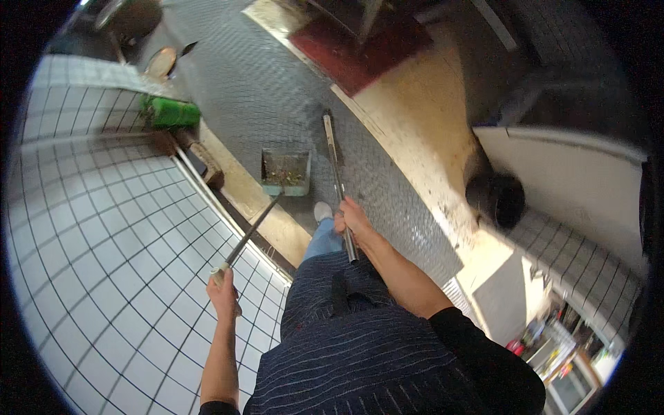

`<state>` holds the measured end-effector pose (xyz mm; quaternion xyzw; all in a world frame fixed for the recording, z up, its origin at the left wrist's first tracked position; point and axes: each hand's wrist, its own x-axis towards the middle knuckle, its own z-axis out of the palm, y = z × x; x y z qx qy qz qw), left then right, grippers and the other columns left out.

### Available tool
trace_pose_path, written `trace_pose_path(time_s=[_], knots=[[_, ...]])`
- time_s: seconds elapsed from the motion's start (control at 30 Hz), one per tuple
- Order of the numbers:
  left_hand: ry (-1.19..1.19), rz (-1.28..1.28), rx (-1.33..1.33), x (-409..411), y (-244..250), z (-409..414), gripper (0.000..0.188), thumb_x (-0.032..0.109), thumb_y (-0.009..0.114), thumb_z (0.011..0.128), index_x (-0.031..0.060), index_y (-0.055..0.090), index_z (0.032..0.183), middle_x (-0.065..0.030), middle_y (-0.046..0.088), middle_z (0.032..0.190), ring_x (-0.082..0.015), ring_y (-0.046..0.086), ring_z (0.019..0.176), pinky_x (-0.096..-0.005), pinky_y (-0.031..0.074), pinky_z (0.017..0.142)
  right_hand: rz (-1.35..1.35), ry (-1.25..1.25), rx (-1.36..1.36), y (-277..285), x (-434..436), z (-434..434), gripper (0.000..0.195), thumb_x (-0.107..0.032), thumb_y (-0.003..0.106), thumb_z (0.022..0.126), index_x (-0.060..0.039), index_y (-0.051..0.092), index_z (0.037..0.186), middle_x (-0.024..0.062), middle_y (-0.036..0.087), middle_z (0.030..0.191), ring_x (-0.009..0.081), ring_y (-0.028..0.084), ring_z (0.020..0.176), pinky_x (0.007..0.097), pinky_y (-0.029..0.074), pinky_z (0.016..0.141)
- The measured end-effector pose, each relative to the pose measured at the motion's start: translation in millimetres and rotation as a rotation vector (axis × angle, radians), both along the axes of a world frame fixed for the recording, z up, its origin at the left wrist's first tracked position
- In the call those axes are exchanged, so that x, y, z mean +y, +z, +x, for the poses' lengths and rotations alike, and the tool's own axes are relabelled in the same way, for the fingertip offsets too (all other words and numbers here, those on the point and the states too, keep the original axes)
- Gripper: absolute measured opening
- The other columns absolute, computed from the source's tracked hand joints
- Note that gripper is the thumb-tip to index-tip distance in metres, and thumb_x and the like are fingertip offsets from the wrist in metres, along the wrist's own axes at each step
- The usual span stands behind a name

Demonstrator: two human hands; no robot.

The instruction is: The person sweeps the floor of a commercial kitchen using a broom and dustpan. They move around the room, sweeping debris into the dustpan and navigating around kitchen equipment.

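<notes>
My left hand (224, 295) grips the pale upper end of a long-handled dustpan (301, 191). Its dark pole (251, 233) slants forward to the pan, which is greenish at the front wall. Small bits of debris (282, 177) lie inside the pan. In my right hand (354, 220) is the shaft of a long-handled tool (337, 176), probably a broom, with a shiny metal end near my apron (358, 337). The far end of this tool is narrow and pale, to the right of the pan; its underside is hidden. Both hands are apart from each other.
A white tiled wall (129, 223) rises close on my left. Ahead runs a grey textured floor mat (249, 88), with a dark red mat (358, 52) beyond its right side. A green object (175, 112) stands by the wall, and a dark round container (500, 199) stands right.
</notes>
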<state>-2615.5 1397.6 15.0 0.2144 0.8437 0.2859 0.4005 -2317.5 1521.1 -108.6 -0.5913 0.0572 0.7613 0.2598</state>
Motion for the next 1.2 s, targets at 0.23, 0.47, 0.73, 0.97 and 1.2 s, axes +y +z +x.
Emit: trace_pose_path(time_s=[0.23,0.47,0.73,0.97,1.2], knots=[[0.225,-0.023,-0.013,-25.6,5.4,14.7,0.020,0.020,0.062,0.080,0.0016,0.055,0.085,0.0014,0.047,0.057,-0.0060,0.042,0.044,-0.0204,0.031,0.037,0.121,0.539,-0.126,9.7,128.4,10.0,0.050,-0.019,0.042,0.091,-0.0183,0.025,0.138,0.0038,0.043,0.060,0.0115,0.039,0.043,0.0267,0.034,0.035],[0.673,-0.117,-0.024,-4.8,16.3,74.0,0.018,0.020,0.060,0.081,0.0047,0.051,0.077,0.0004,0.045,0.052,-0.0083,0.041,0.037,-0.0232,0.033,0.035,0.968,1.198,-0.629,-77.3,356.4,-58.6,0.041,-0.019,0.043,0.086,-0.0082,0.044,0.125,0.0066,0.048,0.053,0.0179,0.047,0.038,0.0345,0.040,0.039],[1.153,-0.198,0.172,-11.7,19.6,215.6,0.022,0.019,0.064,0.079,0.0024,0.053,0.070,-0.0010,0.048,0.054,-0.0082,0.043,0.039,-0.0250,0.032,0.036,1.064,1.588,-0.613,-163.6,389.7,-219.1,0.031,-0.017,0.046,0.084,-0.0010,0.048,0.110,0.0195,0.059,0.079,0.0353,0.057,0.074,0.0430,0.047,0.063],[1.203,-0.373,0.228,-18.2,25.5,300.0,0.032,0.025,0.064,0.079,-0.0040,0.057,0.091,-0.0062,0.056,0.066,-0.0174,0.053,0.058,-0.0313,0.042,0.053,1.118,2.096,-0.366,-112.9,276.0,-153.2,0.047,-0.008,0.045,0.081,-0.0027,0.027,0.124,0.0309,0.057,0.082,0.0476,0.056,0.076,0.0527,0.046,0.068],[1.222,-0.588,0.116,-55.5,17.5,377.3,0.041,0.029,0.064,0.079,-0.0056,0.056,0.098,-0.0191,0.056,0.093,-0.0273,0.054,0.083,-0.0385,0.043,0.073,1.246,2.665,-0.239,-69.9,252.2,-36.6,0.047,-0.008,0.046,0.082,-0.0079,0.030,0.126,0.0249,0.057,0.074,0.0370,0.058,0.059,0.0454,0.046,0.053]])
